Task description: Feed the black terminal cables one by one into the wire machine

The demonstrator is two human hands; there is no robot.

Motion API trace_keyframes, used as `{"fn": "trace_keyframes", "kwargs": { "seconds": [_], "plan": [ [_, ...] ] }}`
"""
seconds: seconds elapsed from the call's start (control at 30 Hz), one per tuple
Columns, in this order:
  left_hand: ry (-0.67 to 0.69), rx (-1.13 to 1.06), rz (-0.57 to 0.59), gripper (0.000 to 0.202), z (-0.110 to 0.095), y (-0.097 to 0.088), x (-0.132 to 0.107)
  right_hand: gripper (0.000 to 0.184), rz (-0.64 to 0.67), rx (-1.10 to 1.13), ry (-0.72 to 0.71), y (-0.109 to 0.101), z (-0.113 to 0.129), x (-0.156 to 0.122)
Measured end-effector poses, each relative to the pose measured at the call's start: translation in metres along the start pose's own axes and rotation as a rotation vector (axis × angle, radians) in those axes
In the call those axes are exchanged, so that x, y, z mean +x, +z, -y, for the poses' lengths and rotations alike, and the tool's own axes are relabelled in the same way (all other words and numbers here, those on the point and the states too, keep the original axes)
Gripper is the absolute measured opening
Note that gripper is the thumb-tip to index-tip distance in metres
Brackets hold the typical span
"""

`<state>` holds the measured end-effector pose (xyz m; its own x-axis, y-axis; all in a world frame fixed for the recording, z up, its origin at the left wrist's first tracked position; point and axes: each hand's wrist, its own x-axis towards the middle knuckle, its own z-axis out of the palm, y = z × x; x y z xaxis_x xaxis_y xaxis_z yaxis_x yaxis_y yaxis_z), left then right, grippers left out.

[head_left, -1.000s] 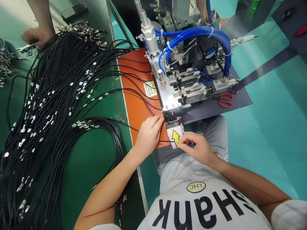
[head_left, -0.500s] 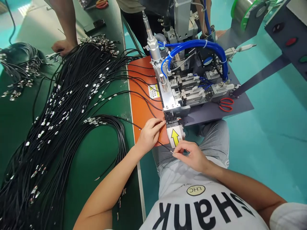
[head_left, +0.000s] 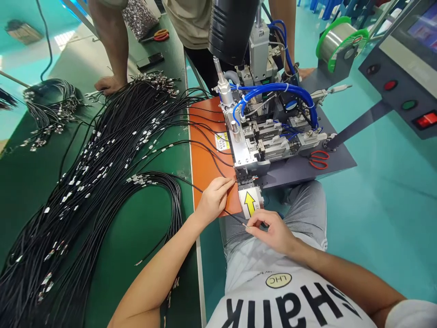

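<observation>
Green bench [head_left: 143, 237] heaped with cables [head_left: 85, 182] beside machine [head_left: 249, 146]; right grip [head_left: 273, 230] pinches wire [head_left: 235, 217], left grip [head_left: 213, 198] unclear.

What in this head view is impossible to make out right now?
Head view:
- Tip of the cable pinched by the right hand: too small.
- Any cable under the left hand at the clamp: fingers cover it.
- Warning label: print too small.
- Co-worker's hand: what it grips is too small.
- Control panel: cut by right edge.

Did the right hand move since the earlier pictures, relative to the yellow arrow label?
Yes. The right hand drew back from the yellow arrow label toward the person's body, pinching the black wire just below it.
</observation>
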<state>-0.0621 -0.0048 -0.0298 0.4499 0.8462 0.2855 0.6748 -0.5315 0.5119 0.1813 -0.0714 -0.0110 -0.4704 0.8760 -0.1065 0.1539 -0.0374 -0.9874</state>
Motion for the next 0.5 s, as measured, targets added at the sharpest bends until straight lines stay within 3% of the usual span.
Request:
{"fn": "trace_keyframes", "kwargs": {
  "seconds": [0.5],
  "plan": [
    [0.017,0.037,0.002,0.045,-0.005,0.002,0.002,0.008,0.046,0.008,-0.018,0.012,0.003,0.007]
  ]
}}
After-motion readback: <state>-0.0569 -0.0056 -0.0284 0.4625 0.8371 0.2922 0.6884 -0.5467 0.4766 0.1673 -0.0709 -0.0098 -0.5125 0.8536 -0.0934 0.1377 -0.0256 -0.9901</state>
